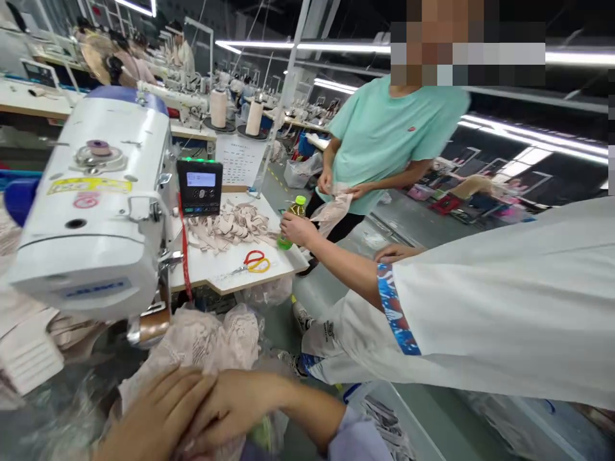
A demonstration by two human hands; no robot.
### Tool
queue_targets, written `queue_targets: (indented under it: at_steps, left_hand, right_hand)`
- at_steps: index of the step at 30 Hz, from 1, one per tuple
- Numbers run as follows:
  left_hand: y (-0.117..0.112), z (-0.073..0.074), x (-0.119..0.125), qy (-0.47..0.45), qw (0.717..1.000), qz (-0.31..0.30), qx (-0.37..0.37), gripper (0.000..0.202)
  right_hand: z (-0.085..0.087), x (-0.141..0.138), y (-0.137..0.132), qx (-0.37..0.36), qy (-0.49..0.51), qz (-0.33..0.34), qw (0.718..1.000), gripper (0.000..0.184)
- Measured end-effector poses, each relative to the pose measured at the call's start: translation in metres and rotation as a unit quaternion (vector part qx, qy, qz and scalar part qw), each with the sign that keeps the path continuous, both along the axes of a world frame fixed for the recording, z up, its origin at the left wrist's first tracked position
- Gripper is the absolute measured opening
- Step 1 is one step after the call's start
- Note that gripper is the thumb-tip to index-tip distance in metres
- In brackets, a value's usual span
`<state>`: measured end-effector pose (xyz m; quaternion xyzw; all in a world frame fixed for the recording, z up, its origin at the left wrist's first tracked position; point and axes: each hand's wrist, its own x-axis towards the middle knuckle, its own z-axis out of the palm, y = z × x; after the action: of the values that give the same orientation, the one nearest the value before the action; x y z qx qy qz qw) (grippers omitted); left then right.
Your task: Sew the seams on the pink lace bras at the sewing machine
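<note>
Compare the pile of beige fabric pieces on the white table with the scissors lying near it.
The fabric pieces are pale beige, soft and heaped in a loose pile; the scissors are one rigid tool with red and yellow handles. The pile covers a wide patch of table; the scissors take a small spot nearer its front edge. Both lie on the white table, untouched by any hand.

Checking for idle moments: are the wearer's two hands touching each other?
Touching. The head view shows the right hand lying over the left hand, above the pale fabric.

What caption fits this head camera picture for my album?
Both hands, left hand and right hand, press on pale fabric beside a white sewing machine.
</note>
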<state>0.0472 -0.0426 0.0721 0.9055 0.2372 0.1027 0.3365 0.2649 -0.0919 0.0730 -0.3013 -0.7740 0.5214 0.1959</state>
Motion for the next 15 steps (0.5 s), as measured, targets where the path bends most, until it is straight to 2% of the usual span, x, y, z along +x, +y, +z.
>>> queue_targets:
  at_steps: [2, 4, 7, 10, 13, 15]
  left_hand:
    - [-0.001, 0.019, 0.002, 0.094, 0.993, 0.009, -0.072, 0.048]
    - [0.004, 0.031, 0.000, 0.156, 0.982, 0.020, -0.104, 0.033]
    - [0.014, 0.033, -0.009, 0.129, 0.986, 0.028, -0.099, 0.033]
    - [0.023, 0.031, -0.015, 0.089, 0.994, 0.021, -0.057, 0.038]
    - [0.033, 0.033, -0.016, 0.055, 0.996, 0.073, -0.014, 0.043]
    - [0.045, 0.038, -0.016, 0.050, 0.992, 0.114, -0.020, 0.049]
  right_hand:
    - [0.017, -0.006, -0.006, 0.056, -0.077, -0.017, 0.995, 0.022]
    - [0.028, -0.010, -0.011, 0.063, -0.101, -0.063, 0.991, 0.026]
    - [0.027, -0.013, -0.008, 0.018, -0.093, -0.166, 0.982, 0.030]
    - [0.018, -0.015, 0.006, -0.002, -0.110, -0.207, 0.972, 0.020]
    - [0.014, -0.015, 0.027, 0.067, -0.100, -0.199, 0.972, 0.025]
    - [0.014, -0.014, 0.043, 0.117, -0.086, -0.214, 0.966, 0.027]
